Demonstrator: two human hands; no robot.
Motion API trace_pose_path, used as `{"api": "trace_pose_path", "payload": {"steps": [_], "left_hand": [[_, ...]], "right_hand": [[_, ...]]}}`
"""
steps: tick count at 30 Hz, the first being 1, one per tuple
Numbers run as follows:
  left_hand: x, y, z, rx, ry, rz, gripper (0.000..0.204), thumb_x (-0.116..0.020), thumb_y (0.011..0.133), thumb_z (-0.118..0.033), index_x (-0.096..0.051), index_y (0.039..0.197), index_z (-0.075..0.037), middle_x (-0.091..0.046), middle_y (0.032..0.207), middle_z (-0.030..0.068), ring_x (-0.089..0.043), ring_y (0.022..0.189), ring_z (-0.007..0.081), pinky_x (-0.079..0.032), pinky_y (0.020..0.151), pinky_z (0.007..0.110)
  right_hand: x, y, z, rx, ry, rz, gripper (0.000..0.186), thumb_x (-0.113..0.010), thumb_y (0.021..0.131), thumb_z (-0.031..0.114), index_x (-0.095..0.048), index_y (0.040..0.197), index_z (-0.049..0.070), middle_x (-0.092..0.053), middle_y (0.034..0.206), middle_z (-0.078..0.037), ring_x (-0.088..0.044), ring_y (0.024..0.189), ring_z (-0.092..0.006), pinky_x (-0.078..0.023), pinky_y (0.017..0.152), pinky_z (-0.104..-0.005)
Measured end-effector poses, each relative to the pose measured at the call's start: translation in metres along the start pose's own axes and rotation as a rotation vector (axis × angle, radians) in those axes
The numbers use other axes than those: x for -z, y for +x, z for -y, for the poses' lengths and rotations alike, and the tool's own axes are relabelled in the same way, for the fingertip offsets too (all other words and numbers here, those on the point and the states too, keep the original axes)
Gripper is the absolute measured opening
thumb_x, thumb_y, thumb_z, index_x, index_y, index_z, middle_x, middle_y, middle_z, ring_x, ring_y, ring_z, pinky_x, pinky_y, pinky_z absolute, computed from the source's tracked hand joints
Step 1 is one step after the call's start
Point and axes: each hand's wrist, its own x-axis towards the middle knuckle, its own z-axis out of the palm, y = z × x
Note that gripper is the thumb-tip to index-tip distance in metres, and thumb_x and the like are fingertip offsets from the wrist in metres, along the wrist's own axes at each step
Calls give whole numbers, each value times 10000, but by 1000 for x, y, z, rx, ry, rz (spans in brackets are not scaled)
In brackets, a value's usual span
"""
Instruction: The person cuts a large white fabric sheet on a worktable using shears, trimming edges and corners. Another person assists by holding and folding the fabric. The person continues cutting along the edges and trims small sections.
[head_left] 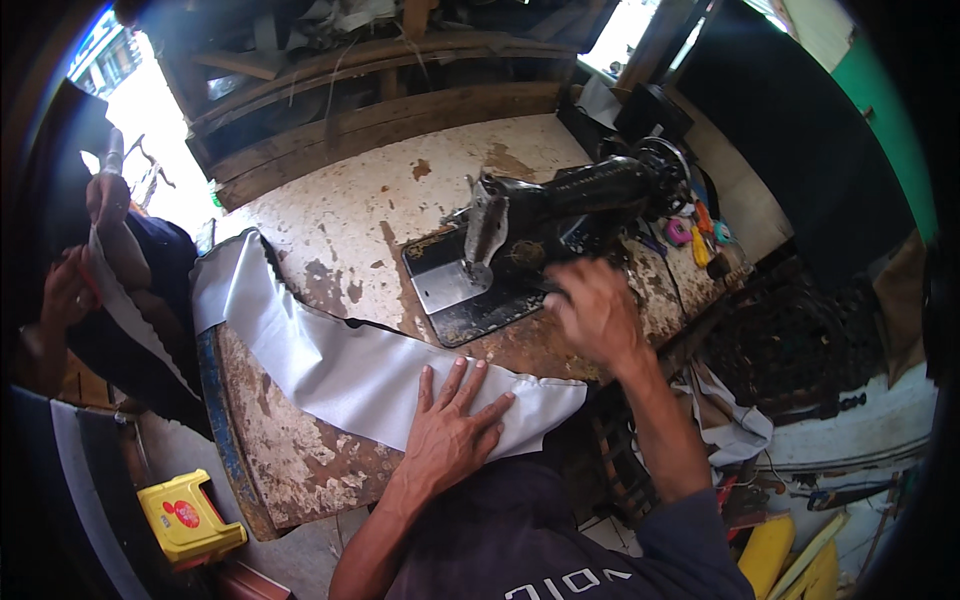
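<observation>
A long curved piece of silver-grey sheet material with a dark edge [340, 375] lies along the front of the worn table. My left hand [455, 425] rests flat on it near its right end, fingers spread. Just beyond stands a black sewing machine [560, 205] with a bright metal plate under its needle end. My right hand [598, 312] is over the right part of the machine's bed, its fingers bent and smeared by motion. Whether anything is between them cannot be made out.
At the left, another person's hands [80, 250] hold a pale strip of material. A yellow plastic stool [190, 518] stands on the floor below. Small coloured items [690, 235] lie right of the machine. Wooden shelving [380, 90] rises behind the table [300, 480].
</observation>
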Motion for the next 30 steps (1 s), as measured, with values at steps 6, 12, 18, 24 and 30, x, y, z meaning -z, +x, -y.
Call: {"api": "trace_pose_path", "payload": {"steps": [6, 12, 18, 24, 30], "left_hand": [[1, 2, 1, 39, -51, 21, 420, -711, 989, -335, -738, 1407, -297, -460, 1672, 169, -351, 1586, 424, -144, 1296, 670], [5, 3, 0, 16, -26, 28, 435, -719, 985, -336, -729, 1417, -288, -468, 1670, 157, -362, 1582, 413, -155, 1297, 661], [6, 5, 1, 23, 28, 66, 418, -699, 992, -348, -734, 1404, -289, -482, 1661, 135, -365, 1587, 379, -178, 1287, 673], [14, 4, 9, 45, 6, 69, 417, -706, 988, -345, -735, 1402, -299, -481, 1666, 133, -375, 1581, 380, -167, 1296, 658], [9, 16, 17, 180, -137, -178, 392, -742, 966, -207, -728, 1356, -160, -652, 1436, 104, -559, 1339, 375, -396, 1147, 521]], "right_hand": [[-25, -40, 35, 134, 441, 270, 183, -802, 880, 147, -773, 1047, 77, -650, 914, -82, -636, 964, -318, -533, 887, -443], [-31, -51, 40, 52, 585, 174, 98, -779, 906, 121, -735, 971, 61, -683, 953, -86, -653, 947, -316, -532, 845, -442], [-42, -53, 47, 143, 657, 164, 125, -760, 901, 81, -652, 960, 60, -673, 880, -91, -660, 836, -323, -543, 747, -457], [32, -52, 3, -364, 601, 25, 90, -744, 957, 130, -730, 973, 43, -731, 913, -120, -711, 844, -281, -566, 715, -386], [15, -58, 10, -117, 386, 30, 245, -721, 1009, 243, -779, 1104, 25, -770, 853, -115, -718, 727, -305, -579, 737, -381]]}}
